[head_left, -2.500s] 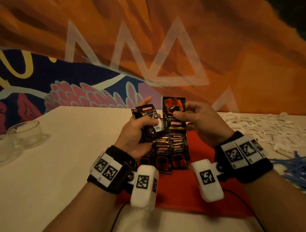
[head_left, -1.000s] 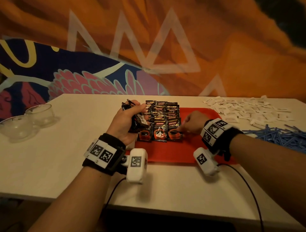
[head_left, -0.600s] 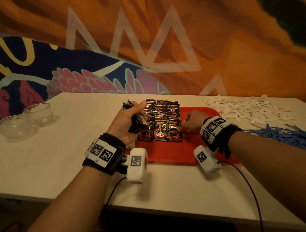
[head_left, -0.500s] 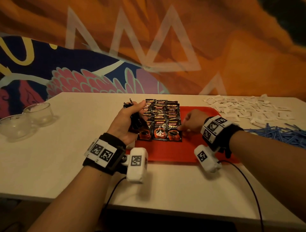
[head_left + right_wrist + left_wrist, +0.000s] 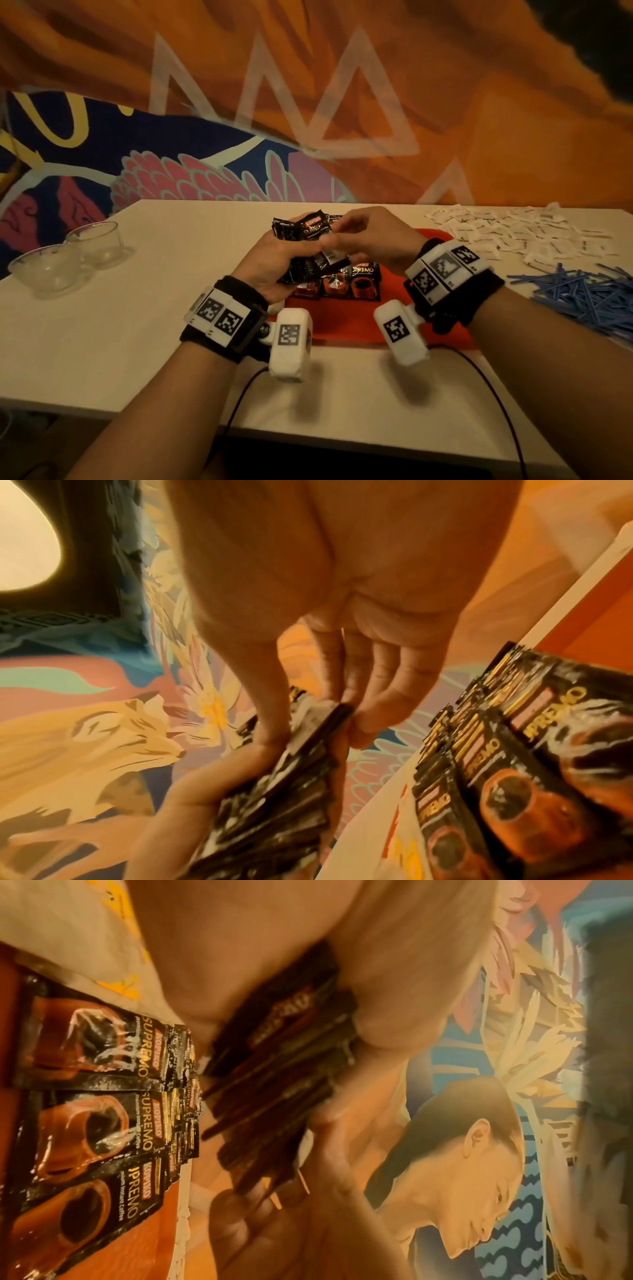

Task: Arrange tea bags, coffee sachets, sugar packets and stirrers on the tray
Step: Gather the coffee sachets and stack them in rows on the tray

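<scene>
My left hand (image 5: 274, 260) grips a stack of black coffee sachets (image 5: 308, 246) above the left end of the red tray (image 5: 346, 322). The same stack (image 5: 284, 1074) shows edge-on in the left wrist view. My right hand (image 5: 363, 236) pinches the top sachet (image 5: 322, 718) of that stack between thumb and fingers. Several coffee sachets (image 5: 352, 281) lie in overlapping rows on the tray, cup pictures facing up; these laid rows (image 5: 95, 1096) (image 5: 520, 777) also appear in both wrist views. My hands hide the far part of the rows.
White sugar packets (image 5: 513, 236) are scattered at the table's far right. A pile of blue stirrers (image 5: 589, 294) lies at the right edge. Two glass bowls (image 5: 72, 253) stand at the far left. A painted wall rises behind the table.
My right hand left the rows on the tray and rose to the stack in my left hand, where it now pinches the top sachet. The left hand lifted slightly.
</scene>
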Demonstrator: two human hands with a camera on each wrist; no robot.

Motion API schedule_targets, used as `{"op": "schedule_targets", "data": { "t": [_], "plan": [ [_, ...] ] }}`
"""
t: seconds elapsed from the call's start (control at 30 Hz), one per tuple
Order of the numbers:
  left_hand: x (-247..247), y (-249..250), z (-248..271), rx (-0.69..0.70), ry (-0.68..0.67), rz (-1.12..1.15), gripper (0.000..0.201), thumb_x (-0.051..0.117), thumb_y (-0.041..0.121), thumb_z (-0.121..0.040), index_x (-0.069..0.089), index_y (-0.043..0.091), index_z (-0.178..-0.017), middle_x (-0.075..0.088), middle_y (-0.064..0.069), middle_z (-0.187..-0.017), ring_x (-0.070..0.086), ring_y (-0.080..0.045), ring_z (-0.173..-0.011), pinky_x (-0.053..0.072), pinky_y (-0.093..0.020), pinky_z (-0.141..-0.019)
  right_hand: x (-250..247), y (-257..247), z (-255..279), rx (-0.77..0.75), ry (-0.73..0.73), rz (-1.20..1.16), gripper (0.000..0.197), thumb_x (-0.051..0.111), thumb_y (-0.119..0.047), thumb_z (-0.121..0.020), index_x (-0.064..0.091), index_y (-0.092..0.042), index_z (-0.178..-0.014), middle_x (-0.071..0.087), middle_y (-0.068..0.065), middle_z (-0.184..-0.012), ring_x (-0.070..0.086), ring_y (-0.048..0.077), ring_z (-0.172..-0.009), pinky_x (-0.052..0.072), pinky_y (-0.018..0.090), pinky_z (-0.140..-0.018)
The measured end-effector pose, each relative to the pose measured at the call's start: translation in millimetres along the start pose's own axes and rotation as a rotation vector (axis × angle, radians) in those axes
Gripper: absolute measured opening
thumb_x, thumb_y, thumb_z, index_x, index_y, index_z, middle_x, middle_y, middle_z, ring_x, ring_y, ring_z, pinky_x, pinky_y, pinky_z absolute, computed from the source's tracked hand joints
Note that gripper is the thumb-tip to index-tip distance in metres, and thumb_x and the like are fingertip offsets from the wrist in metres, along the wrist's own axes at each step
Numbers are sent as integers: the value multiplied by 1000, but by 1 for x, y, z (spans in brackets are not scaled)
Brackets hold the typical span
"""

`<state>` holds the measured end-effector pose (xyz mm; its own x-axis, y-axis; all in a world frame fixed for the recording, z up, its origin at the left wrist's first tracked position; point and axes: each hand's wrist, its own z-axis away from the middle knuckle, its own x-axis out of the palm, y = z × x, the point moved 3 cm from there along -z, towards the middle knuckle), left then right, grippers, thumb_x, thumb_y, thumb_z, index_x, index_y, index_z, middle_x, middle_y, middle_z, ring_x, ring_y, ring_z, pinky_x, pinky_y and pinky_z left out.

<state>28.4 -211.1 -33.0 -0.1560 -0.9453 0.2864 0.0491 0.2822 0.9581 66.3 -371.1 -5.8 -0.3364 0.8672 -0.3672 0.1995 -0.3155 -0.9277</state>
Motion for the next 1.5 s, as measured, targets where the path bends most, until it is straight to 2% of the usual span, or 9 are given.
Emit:
{"op": "schedule_targets", "data": {
  "t": [0.1, 0.23, 0.33, 0.43, 0.67, 0.83, 1.1, 1.3, 1.5],
  "plan": [
    [-1, 5, 0, 2, 73, -13, 43, 66, -1, -83, 61, 0, -126, 68, -23, -112, 68, -37, -99, 59, -41, -76, 11, 3, -2, 48, -13, -11, 47, 85, -18, -74, 62, -9, -113, 66, 6, -101, 68, 20, -91, 52, 28, -66],
    [-4, 8, -3, 161, 253, -102, 43, 68, -3, -86, 64, 16, -124, 71, -15, -114, 70, -32, -100, 58, -44, -81, 15, 3, -2, -48, 176, 53, 29, 87, -17, -71, 68, -15, -93, 68, 0, -82, 66, 16, -75, 52, 33, -64],
    [-6, 17, 3, 345, 474, -238, 14, 72, 9, -89, 68, 22, -93, 68, 1, -81, 62, -16, -71, 51, -33, -64, 12, -8, 7, -181, 393, 219, 16, 82, -19, -75, 72, -20, -87, 67, -9, -77, 62, 6, -72, 49, 21, -65],
    [2, 20, 13, 374, 484, -202, 20, 72, 26, -90, 60, 15, -79, 55, 4, -60, 52, -11, -56, 45, -30, -55, 16, -16, 16, -372, 508, 348, 15, 71, -7, -76, 67, -19, -84, 59, -8, -72, 52, 2, -64, 38, 12, -58],
    [7, 17, 18, 306, 479, 118, 15, 68, 4, -90, 64, 6, -105, 70, -16, -96, 70, -28, -85, 60, -40, -76, 50, -10, 32, -717, 382, 537, 31, 75, -2, -69, 68, -12, -97, 56, 4, -96, 51, 19, -92, 41, 19, -78],
    [-4, 20, 24, 296, 296, 90, 18, 61, -5, -91, 60, 13, -95, 68, -11, -94, 69, -28, -86, 59, -41, -76, 27, -6, 38, -381, 353, 150, 27, 79, -41, -78, 67, -29, -100, 63, -12, -100, 59, -2, -77, 45, 11, -62],
    [-6, 22, 36, 214, 273, -23, 14, 64, 20, -94, 64, 9, -86, 70, -9, -78, 70, -24, -72, 58, -33, -61, 34, 5, 35, -214, 202, 25, 6, 78, -16, -82, 73, -14, -80, 75, 4, -77, 67, 12, -60, 54, 32, -60],
    [-9, 12, 39, -74, 231, -28, 30, 66, 22, -91, 66, 16, -61, 65, -11, -72, 62, -27, -58, 50, -32, -56, 40, 19, 40, -133, 206, 166, 8, 81, -21, -79, 76, -26, -76, 72, -12, -74, 63, -3, -65, 46, 14, -61],
    [-24, 14, 34, 6, 412, 12, 24, 73, 32, -89, 65, 10, -92, 66, -7, -84, 61, -17, -62, 51, -29, -55, 36, 28, 30, 8, 140, 245, 7, 77, -23, -84, 78, -17, -87, 71, -7, -74, 62, 2, -62, 46, 20, -61]
  ]
}}
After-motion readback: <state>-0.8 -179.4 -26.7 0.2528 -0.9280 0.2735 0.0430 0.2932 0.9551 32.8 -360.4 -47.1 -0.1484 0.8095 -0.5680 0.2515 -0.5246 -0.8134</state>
